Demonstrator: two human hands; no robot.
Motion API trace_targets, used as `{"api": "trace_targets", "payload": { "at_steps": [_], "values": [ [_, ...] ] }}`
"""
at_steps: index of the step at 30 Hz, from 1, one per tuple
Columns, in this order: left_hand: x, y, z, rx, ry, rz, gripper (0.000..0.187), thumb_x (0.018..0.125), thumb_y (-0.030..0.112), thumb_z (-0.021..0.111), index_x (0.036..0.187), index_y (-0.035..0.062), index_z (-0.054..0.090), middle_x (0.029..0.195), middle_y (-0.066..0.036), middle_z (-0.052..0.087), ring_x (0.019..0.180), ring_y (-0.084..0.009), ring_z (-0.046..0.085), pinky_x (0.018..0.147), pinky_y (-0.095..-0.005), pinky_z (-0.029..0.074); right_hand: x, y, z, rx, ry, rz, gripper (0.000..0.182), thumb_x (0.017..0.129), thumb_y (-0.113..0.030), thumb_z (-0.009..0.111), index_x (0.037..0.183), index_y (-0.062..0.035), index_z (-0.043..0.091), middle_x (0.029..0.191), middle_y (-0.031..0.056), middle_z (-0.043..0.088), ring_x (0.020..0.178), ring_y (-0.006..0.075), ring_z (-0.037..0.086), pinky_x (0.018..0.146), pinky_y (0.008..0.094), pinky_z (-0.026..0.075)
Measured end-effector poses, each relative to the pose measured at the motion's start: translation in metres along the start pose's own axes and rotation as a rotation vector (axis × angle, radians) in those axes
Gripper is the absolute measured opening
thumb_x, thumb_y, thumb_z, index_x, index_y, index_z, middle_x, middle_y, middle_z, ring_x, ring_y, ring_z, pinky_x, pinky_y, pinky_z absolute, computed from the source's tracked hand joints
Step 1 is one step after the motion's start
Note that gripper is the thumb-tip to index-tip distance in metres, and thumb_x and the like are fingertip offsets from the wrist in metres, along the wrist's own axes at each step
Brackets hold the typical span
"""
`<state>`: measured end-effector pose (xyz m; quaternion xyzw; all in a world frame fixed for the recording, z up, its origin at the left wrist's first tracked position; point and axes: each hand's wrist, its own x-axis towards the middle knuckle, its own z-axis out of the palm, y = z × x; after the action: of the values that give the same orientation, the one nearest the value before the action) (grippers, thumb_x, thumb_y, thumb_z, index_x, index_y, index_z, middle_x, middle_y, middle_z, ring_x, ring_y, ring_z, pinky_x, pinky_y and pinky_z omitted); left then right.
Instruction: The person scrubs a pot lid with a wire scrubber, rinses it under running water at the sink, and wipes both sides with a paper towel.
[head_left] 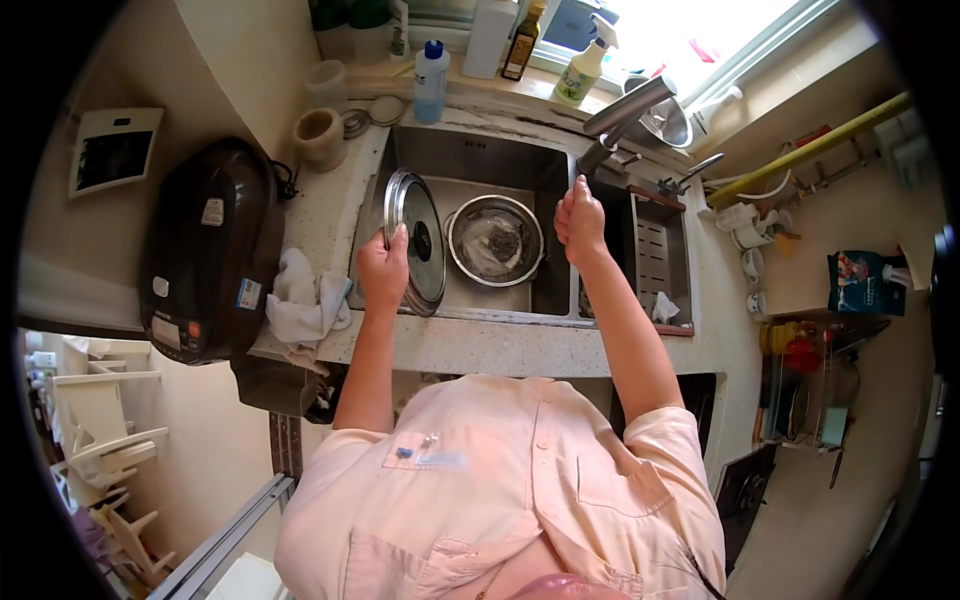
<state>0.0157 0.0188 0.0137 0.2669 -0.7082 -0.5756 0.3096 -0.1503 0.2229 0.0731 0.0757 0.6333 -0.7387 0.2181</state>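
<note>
My left hand (384, 262) grips a glass pot lid (424, 245) with a steel rim and a dark knob, holding it tilted on edge over the left part of the sink (460, 150). Below and to the right of it, a steel pot (468, 270) stands on the sink floor with cloudy water and what looks like a steel wool scrubber (505, 240) inside. My right hand (580, 222) is closed in a fist just in front of the base of the faucet (597, 152). What its fingers hold, if anything, is hidden.
A rice cooker (215, 250) and white cloths (300, 300) sit left of the sink. Behind it stand a blue-capped bottle (431, 82), a spray bottle (582, 72) and a metal bowl (665, 125). A narrower basin with a slotted tray (655, 250) adjoins on the right.
</note>
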Motion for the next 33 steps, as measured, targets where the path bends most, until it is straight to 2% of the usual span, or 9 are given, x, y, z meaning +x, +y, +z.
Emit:
{"api": "trace_targets", "payload": {
  "at_steps": [6, 9, 12, 15, 18, 27, 33],
  "values": [
    [0.002, 0.0, -0.005, 0.058, -0.009, -0.013, 0.029, 0.087, 0.025, 0.054, 0.072, -0.0002, 0.055, 0.051, -0.002, 0.04, 0.05, -0.0104, 0.035, 0.048, -0.0288, 0.033, -0.002, 0.001, 0.011, 0.044, -0.011, -0.035, 0.046, 0.094, -0.042, 0.033, 0.055, -0.017, 0.031, 0.044, -0.0034, 0.024, 0.034, 0.0103, 0.017, 0.033, 0.0266, 0.011],
    [0.005, -0.003, -0.006, 0.078, -0.016, -0.029, 0.029, 0.086, 0.025, 0.054, 0.073, -0.0003, 0.056, 0.052, -0.004, 0.042, 0.05, -0.0109, 0.037, 0.049, -0.0294, 0.035, 0.011, 0.005, 0.001, 0.083, -0.218, -0.035, 0.046, 0.09, -0.046, 0.04, 0.055, -0.0175, 0.034, 0.045, -0.0039, 0.031, 0.034, 0.0106, 0.025, 0.032, 0.0249, 0.016],
    [0.007, -0.007, -0.005, 0.058, 0.008, 0.004, 0.029, 0.086, 0.026, 0.054, 0.075, 0.0, 0.057, 0.052, -0.004, 0.045, 0.05, -0.0111, 0.039, 0.05, -0.0293, 0.036, 0.004, 0.003, 0.032, 0.09, 0.1, -0.064, 0.049, 0.09, -0.048, 0.041, 0.054, -0.0166, 0.032, 0.046, -0.0042, 0.03, 0.035, 0.0099, 0.024, 0.033, 0.0247, 0.014],
    [0.008, -0.006, -0.008, 0.094, -0.02, -0.015, 0.029, 0.087, 0.027, 0.053, 0.076, 0.0008, 0.058, 0.053, -0.005, 0.046, 0.05, -0.0124, 0.041, 0.051, -0.0298, 0.037, -0.001, -0.009, 0.029, 0.069, -0.077, -0.043, 0.051, 0.09, -0.049, 0.041, 0.053, -0.016, 0.029, 0.047, -0.0042, 0.027, 0.037, 0.0092, 0.021, 0.035, 0.0245, 0.011],
    [0.009, -0.01, -0.007, 0.097, 0.018, 0.016, 0.029, 0.087, 0.028, 0.053, 0.076, 0.0016, 0.058, 0.053, -0.006, 0.046, 0.05, -0.0142, 0.042, 0.052, -0.0307, 0.038, 0.003, -0.011, 0.019, 0.179, -0.145, -0.017, 0.052, 0.091, -0.049, 0.038, 0.052, -0.0161, 0.028, 0.048, -0.0039, 0.024, 0.038, 0.0091, 0.018, 0.036, 0.0247, 0.01],
    [0.014, -0.013, -0.009, 0.127, -0.006, -0.011, 0.028, 0.086, 0.028, 0.053, 0.077, 0.002, 0.059, 0.052, -0.008, 0.047, 0.048, -0.0161, 0.043, 0.051, -0.0317, 0.038, -0.001, -0.015, 0.029, 0.145, -0.161, -0.121, 0.052, 0.093, -0.045, 0.033, 0.051, -0.0157, 0.026, 0.045, -0.0029, 0.022, 0.037, 0.0099, 0.018, 0.034, 0.0253, 0.009],
    [0.015, -0.013, -0.006, 0.101, 0.004, 0.01, 0.027, 0.086, 0.026, 0.053, 0.076, 0.0014, 0.058, 0.051, -0.007, 0.046, 0.047, -0.0145, 0.041, 0.049, -0.031, 0.036, 0.003, -0.015, 0.029, 0.189, -0.077, -0.224, 0.051, 0.094, -0.04, 0.032, 0.05, -0.0155, 0.025, 0.043, -0.0018, 0.023, 0.035, 0.0112, 0.021, 0.033, 0.0262, 0.011]
  ]
}}
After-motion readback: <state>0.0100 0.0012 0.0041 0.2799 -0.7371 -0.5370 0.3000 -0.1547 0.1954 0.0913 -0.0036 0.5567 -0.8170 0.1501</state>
